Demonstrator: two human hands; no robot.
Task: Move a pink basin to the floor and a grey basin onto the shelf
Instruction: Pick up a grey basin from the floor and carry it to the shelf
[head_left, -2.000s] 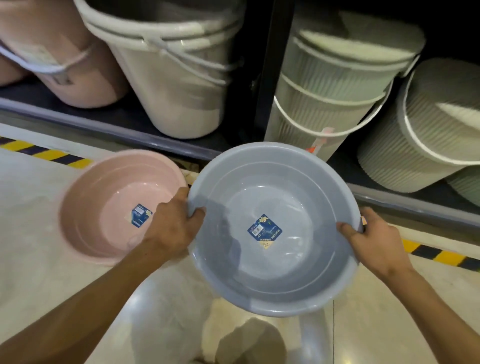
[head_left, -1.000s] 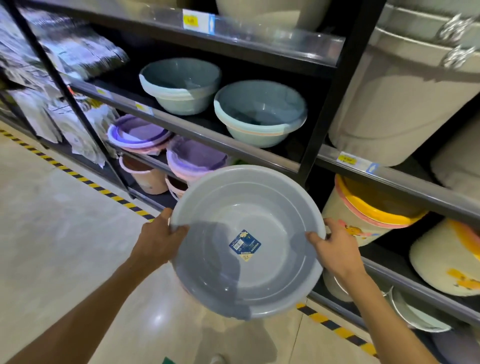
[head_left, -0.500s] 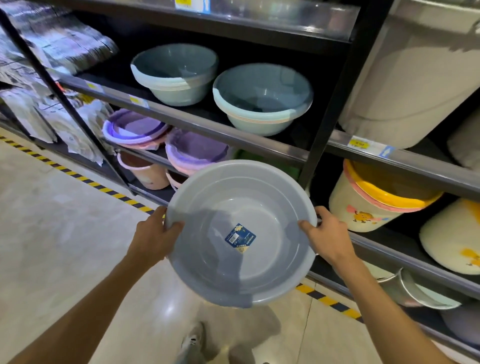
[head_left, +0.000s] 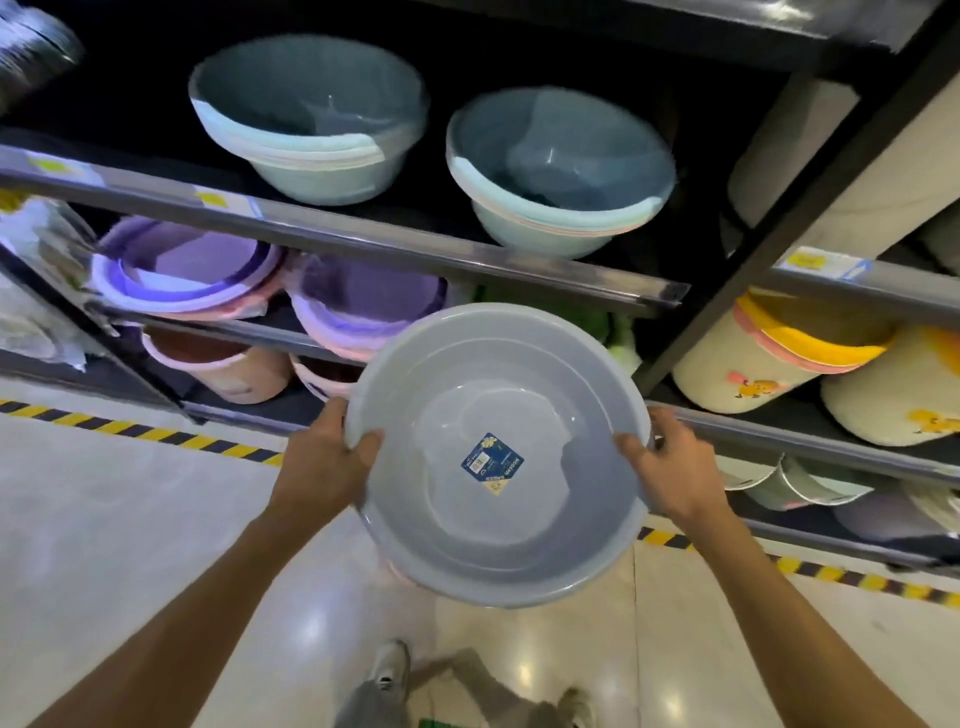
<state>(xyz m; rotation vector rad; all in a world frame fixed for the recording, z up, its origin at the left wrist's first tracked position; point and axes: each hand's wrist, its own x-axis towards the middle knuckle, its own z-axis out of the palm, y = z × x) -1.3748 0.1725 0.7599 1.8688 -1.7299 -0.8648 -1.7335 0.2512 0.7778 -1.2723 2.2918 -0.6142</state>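
Observation:
I hold a round grey basin with a blue label inside, in the air in front of the shelving. My left hand grips its left rim and my right hand grips its right rim. The basin is tilted with its open side toward me, below the edge of the shelf that carries pale blue basins. The pink basin is out of view.
Two stacks of pale blue basins sit on the upper shelf. Purple and pink basins fill the level below. A black upright post stands right of the basin. Cream buckets lie at right. Yellow-black tape marks the floor.
I have stood up from the floor, lifting the grey basin from beside the pink one toward the shelves. The view has closed in on the pale blue basins.

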